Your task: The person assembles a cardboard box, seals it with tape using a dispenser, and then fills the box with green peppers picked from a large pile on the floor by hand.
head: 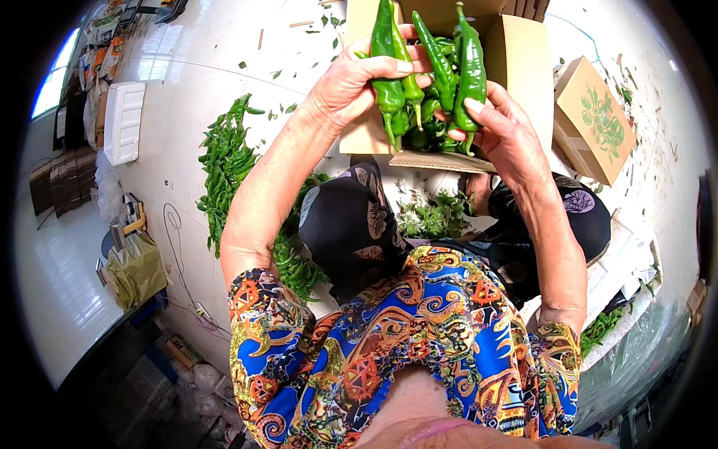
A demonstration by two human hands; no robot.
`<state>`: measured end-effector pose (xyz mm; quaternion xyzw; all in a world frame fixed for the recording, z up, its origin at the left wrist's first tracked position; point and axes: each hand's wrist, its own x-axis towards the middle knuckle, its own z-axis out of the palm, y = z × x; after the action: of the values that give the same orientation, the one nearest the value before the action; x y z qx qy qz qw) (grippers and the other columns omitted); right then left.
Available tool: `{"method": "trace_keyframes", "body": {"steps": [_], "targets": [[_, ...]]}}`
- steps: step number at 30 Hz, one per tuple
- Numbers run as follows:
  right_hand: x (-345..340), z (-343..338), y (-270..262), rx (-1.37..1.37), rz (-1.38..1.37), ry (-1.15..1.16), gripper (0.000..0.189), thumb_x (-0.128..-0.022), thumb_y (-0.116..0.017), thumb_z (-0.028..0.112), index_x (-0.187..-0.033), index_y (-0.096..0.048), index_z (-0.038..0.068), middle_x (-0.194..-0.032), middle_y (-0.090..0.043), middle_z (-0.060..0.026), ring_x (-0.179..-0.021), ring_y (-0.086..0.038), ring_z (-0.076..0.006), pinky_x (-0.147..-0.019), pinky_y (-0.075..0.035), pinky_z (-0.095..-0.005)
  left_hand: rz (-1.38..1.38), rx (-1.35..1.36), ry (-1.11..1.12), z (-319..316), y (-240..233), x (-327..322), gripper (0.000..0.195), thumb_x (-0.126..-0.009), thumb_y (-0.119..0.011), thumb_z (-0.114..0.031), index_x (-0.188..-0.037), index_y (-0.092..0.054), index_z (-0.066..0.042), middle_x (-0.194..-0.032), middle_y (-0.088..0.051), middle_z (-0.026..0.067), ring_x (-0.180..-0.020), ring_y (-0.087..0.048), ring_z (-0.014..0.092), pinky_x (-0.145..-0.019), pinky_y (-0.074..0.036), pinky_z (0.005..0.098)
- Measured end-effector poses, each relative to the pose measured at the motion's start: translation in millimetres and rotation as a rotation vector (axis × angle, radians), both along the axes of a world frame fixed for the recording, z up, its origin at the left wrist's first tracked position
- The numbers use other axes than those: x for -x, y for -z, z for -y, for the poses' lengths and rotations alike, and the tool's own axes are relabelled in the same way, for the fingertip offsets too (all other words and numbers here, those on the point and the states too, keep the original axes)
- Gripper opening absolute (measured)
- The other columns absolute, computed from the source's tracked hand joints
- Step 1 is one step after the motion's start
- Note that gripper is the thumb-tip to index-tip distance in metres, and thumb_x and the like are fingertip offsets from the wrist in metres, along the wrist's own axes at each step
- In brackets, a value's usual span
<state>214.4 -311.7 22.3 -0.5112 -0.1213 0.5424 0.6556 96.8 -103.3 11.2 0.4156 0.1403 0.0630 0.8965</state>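
Note:
Several long green chili peppers [386, 73] are gripped in my left hand [359, 73], stems pointing down toward me and my thumb laid across them. My right hand [499, 123] holds a large glossy green pepper [470, 73], its stem end between thumb and fingers. A slimmer green pepper [437, 62] stands beside it, its lower end close to my right fingers. Both hands are over an open cardboard box [524, 78], with its flaps spread outward. More green peppers [420, 134] lie inside, partly hidden by my hands.
A long heap of green peppers [227, 174] lies on the floor at left. Leafy cuttings [435, 216] are between my feet. A closed printed carton [594, 120] stands at right. A white foam box [124, 123], a cable [176, 236] and scattered leaves [277, 73] are farther left.

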Motion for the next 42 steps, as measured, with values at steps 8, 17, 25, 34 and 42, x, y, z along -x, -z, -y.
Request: {"method": "trace_keyframes", "body": {"steps": [8,17,25,34,42], "targets": [[-10,2,9,0.15,0.194,0.098,0.052,-0.099,-0.057,0.031,-0.137,-0.045,-0.001,-0.124,-0.06,-0.0141,-0.107,-0.062,-0.0239,-0.097,-0.049,-0.0377,0.049,-0.053,-0.155,-4,9,-23,0.03,-0.094,-0.062,-0.015,-0.12,-0.057,-0.001,-0.112,-0.064,0.0083,-0.105,-0.063,0.021,-0.095,-0.053,0.0378],[18,13,-17,0.139,0.829,-0.626,0.055,-0.08,-0.08,0.029,-0.126,-0.062,0.006,-0.111,-0.068,-0.0145,-0.097,-0.066,-0.0276,-0.086,-0.051,-0.0381,-0.211,-0.387,-0.36,-51,10,39,0.052,-0.094,-0.063,-0.018,-0.137,-0.046,0.007,-0.112,-0.064,0.0161,-0.092,-0.066,0.02,-0.08,-0.056,0.0294],[30,17,-26,0.191,1.496,-0.853,0.04,-0.073,-0.065,-0.002,-0.112,-0.065,0.004,-0.097,-0.069,-0.0173,-0.087,-0.063,-0.038,-0.077,-0.05,-0.0454,-0.687,-0.516,-0.833,-106,135,245,0.036,-0.091,-0.063,-0.01,-0.121,-0.057,0.009,-0.1,-0.07,0.0165,-0.088,-0.07,0.021,-0.079,-0.057,0.0283],[13,35,-58,0.192,1.386,-0.869,0.052,-0.065,-0.056,-0.013,-0.113,-0.067,0.003,-0.106,-0.069,-0.0177,-0.096,-0.065,-0.0372,-0.087,-0.051,-0.0417,-1.263,-1.658,-0.501,-57,248,351,0.036,-0.077,-0.059,-0.005,-0.112,-0.066,-0.006,-0.109,-0.067,0.0145,-0.106,-0.062,0.034,-0.092,-0.049,0.0428],[18,53,-70,0.248,1.381,-0.808,0.042,-0.074,-0.061,-0.01,-0.112,-0.069,0.006,-0.105,-0.069,-0.016,-0.097,-0.066,-0.0348,-0.088,-0.051,-0.0398,-1.326,-1.965,-0.312,-66,246,321,0.029,-0.077,-0.064,-0.006,-0.105,-0.058,-0.01,-0.105,-0.056,0.0102,-0.106,-0.053,0.029,-0.088,-0.042,0.046]]}}
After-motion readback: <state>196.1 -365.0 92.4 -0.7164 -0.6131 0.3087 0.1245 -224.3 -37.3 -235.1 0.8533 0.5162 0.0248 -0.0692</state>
